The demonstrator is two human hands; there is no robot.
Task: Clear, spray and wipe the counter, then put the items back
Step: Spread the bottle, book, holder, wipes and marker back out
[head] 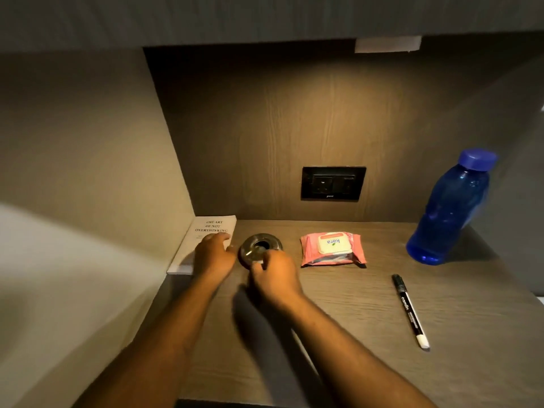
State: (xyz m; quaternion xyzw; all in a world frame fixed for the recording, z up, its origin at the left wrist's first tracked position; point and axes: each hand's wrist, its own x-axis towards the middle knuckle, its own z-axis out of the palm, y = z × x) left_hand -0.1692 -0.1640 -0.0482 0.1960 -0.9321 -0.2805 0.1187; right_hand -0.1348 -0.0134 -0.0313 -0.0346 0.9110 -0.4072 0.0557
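This looks like a bedside or desk nook in a home or hotel room: a dim, wood-grain laminate counter [368,304] recessed under a matching overhead panel, with a black wall socket plate [333,183] in the back wall and a white paperback book [210,231] in its corner.

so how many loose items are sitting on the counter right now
5: a book in the back left corner under the left hand, a round metal dish at the right hand, a wipes pack mid-counter, a marker front right, a blue bottle back right. None seem hidden.
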